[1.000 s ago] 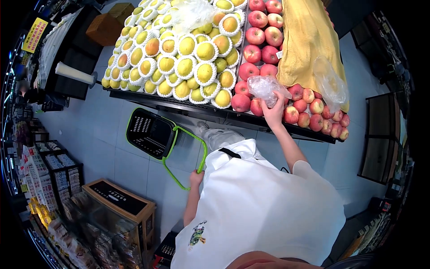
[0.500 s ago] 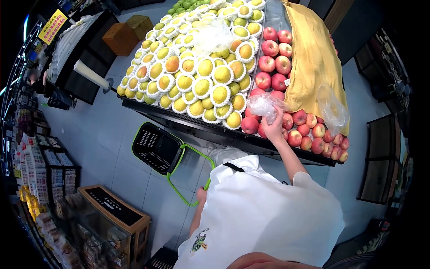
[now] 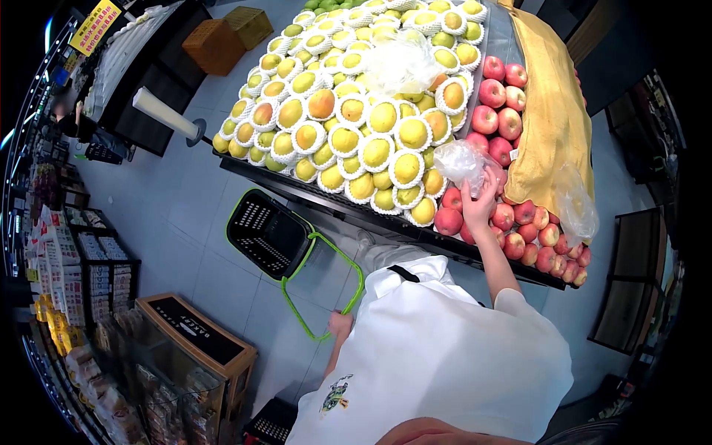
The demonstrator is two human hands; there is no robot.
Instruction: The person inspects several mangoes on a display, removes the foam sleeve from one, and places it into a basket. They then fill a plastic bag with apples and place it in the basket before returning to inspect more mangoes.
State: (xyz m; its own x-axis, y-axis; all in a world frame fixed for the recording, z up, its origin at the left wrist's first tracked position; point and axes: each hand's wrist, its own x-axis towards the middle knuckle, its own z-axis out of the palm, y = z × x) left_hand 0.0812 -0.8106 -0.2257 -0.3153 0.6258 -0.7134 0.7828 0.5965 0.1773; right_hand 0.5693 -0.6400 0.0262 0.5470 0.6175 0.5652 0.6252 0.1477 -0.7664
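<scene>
My left hand (image 3: 340,324) is closed round the green handle of a black basket (image 3: 268,233), which hangs low in front of the fruit stand. Over the red apples (image 3: 498,121), my right hand (image 3: 480,200) reaches out with its fingers at a clear plastic bag (image 3: 461,162). The bag lies crumpled against the apples beside the netted yellow fruit (image 3: 377,152). Whether the fingers grip the bag or only touch it is hard to tell.
A yellow cloth (image 3: 545,111) covers part of the apples, with another plastic bag (image 3: 576,204) on its edge. More plastic (image 3: 400,63) lies on the yellow fruit. A bakery cabinet (image 3: 194,334) stands lower left; a person (image 3: 78,126) is far left.
The view has shifted, so the stand appears farther right and slightly lower. My right hand's fingers look more spread beside the bag. My left hand still holds the basket handle.
</scene>
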